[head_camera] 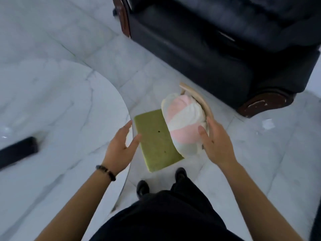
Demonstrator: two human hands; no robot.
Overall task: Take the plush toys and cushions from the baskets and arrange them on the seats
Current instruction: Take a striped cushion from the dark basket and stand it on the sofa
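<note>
A pink and white plush cushion point(184, 124) leans on the curved wooden back point(202, 101) of a chair with a green seat pad point(154, 141). My right hand point(213, 143) rests against the cushion's right side and the chair back, thumb on the plush, fingers fairly straight. Just left of the green seat hovers my left hand point(121, 146), open, with its fingertips near the pad's edge and nothing in it. No basket is in view.
A round white marble table point(52, 119) fills the left, with a dark object point(17, 152) on it. A dark leather armchair point(225, 49) stands at the upper right. Pale marble floor lies between; my feet point(161, 181) stand below the chair.
</note>
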